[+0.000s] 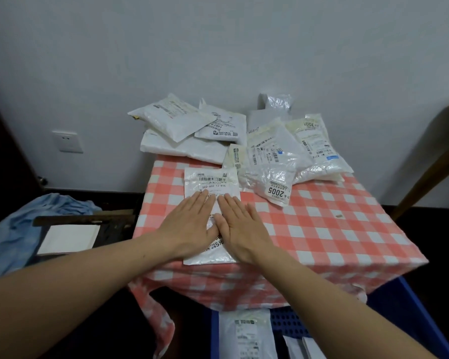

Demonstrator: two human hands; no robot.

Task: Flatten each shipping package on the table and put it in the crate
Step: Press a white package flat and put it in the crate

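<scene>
Pressing the white package [210, 182] flat at the front edge of the table [322, 229] with left hand [189, 221] and right hand [241, 226] both spread wide, maybe sliding it off by pushing too hard.

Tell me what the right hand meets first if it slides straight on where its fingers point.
Past the far edge of the flat package it presses, the right hand would likely meet the large white package at the back left; depth is unclear.

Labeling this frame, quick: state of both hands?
Left hand: open, pressing flat on the package.
Right hand: open, flat on the same package.
</scene>
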